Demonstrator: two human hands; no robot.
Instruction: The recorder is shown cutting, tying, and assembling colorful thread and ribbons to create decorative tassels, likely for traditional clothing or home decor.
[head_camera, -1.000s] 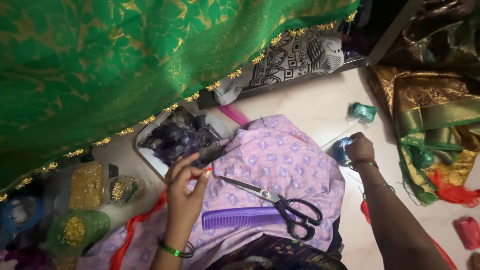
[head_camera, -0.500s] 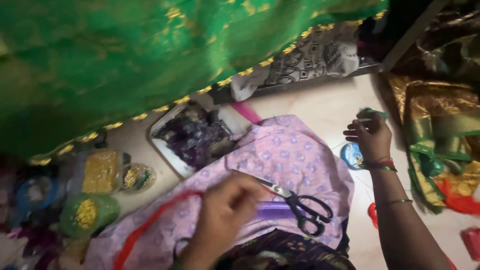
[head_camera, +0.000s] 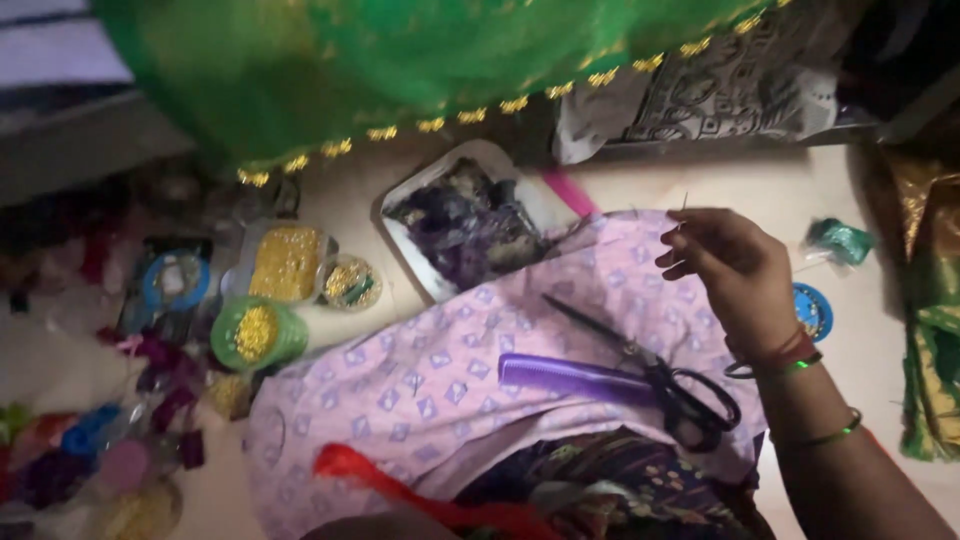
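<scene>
Pink cloth (head_camera: 430, 390) bears scissors (head_camera: 660, 375), comb (head_camera: 570, 375); right hand (head_camera: 735, 270) pinches needle (head_camera: 684, 205).

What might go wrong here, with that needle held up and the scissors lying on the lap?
The right hand pinches a thin needle above the pink cloth; if it slips, it could vanish in the folds or prick a finger. The black scissors lie on the sloping cloth beside the purple comb and could slide off. The open bead tubs sit near the cloth's edge, so a tug might spill them.
</scene>
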